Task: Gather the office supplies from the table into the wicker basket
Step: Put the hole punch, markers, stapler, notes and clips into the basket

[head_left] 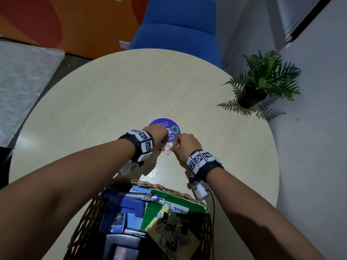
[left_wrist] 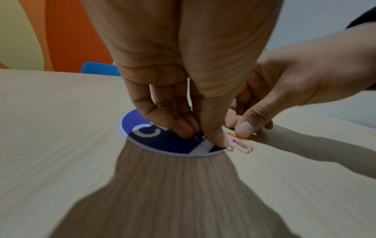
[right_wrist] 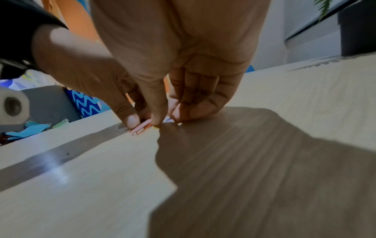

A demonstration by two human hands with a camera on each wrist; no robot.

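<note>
Several pink, orange and yellow paper clips lie bunched on the round table, at the near edge of a purple sticker. My left hand and right hand meet over them, fingers curled. In the left wrist view my left hand pinches down at the paper clips while the right hand's thumb sits on a yellow one. In the right wrist view my right hand pinches the same paper clips. The wicker basket stands close in front of me, holding markers, boxes and binder clips.
A potted plant stands at the table's right edge by the white wall. A blue chair is behind the far edge. Wrist camera cables hang near the basket's far rim.
</note>
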